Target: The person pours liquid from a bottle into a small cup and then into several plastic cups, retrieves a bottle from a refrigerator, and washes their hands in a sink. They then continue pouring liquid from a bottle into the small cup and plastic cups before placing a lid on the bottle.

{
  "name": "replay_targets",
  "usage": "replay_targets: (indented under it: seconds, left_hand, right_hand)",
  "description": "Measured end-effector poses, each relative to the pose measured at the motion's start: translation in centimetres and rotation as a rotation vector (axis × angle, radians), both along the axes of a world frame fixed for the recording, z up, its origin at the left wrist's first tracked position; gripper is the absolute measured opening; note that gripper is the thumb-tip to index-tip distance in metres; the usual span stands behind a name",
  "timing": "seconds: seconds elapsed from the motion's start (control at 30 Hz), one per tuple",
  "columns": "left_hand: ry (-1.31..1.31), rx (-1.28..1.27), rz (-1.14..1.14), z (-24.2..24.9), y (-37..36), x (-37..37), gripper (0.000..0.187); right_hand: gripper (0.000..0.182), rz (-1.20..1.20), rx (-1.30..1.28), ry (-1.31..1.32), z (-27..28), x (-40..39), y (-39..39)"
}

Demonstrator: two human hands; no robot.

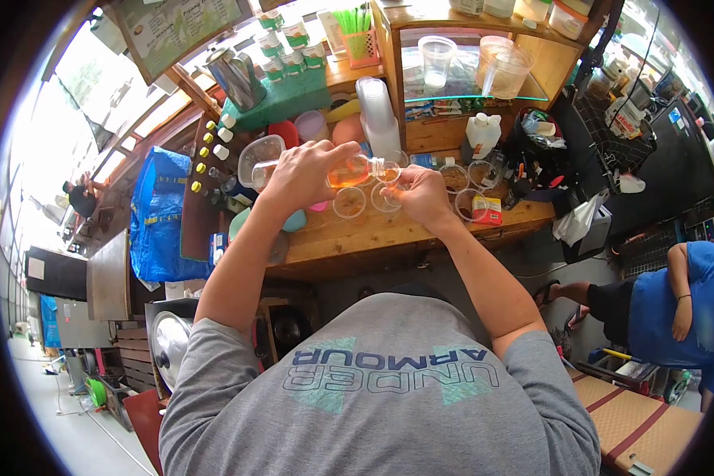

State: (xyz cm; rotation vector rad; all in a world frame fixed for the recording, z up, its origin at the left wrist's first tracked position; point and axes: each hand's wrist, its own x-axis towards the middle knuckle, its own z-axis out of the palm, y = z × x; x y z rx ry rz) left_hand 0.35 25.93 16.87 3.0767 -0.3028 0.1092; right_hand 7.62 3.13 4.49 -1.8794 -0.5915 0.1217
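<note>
My left hand (305,174) is wrapped round a clear bottle (349,171) of orange liquid, tipped on its side with its neck to the right. At the bottle's mouth, my right hand (422,196) pinches a small clear measuring cup (389,172) with some orange liquid showing in it. Below the hands, a clear plastic cup (349,203) stands on the wooden counter (325,245), and another clear cup (384,198) is partly hidden by my right fingers. More clear cups (454,179) with brownish contents stand right of my right hand.
Stacked plastic cups (379,119) rise behind the hands. A white jug (481,136) and a red-and-yellow box (488,211) stand to the right. Several capped bottles (206,151) line the left, beside a blue bag (160,214). Another person in a blue shirt (674,305) is at far right.
</note>
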Motion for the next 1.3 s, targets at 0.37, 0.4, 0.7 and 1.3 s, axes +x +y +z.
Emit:
replay_targets:
  seconds: [0.37,0.4,0.7,1.3]
  left_hand:
    - [-0.011,-0.005,0.003,0.5,0.4,-0.7,0.073]
    - [-0.018,-0.004,-0.003,0.4,0.5,-0.7,0.073]
    - [-0.031,0.008,0.004,0.1,1.1,-1.1,0.074]
    - [-0.047,-0.061,0.020,-1.8,3.6,-2.4,0.080]
  right_hand:
    - [0.033,0.024,-0.001,-0.005,0.6,-0.4,0.7]
    - [0.033,0.025,0.000,-0.005,0.6,-0.5,0.8]
    - [0.032,0.033,-0.024,-0.021,0.4,-0.6,1.2]
    - [0.035,0.072,0.026,0.009,-1.3,-1.2,3.6]
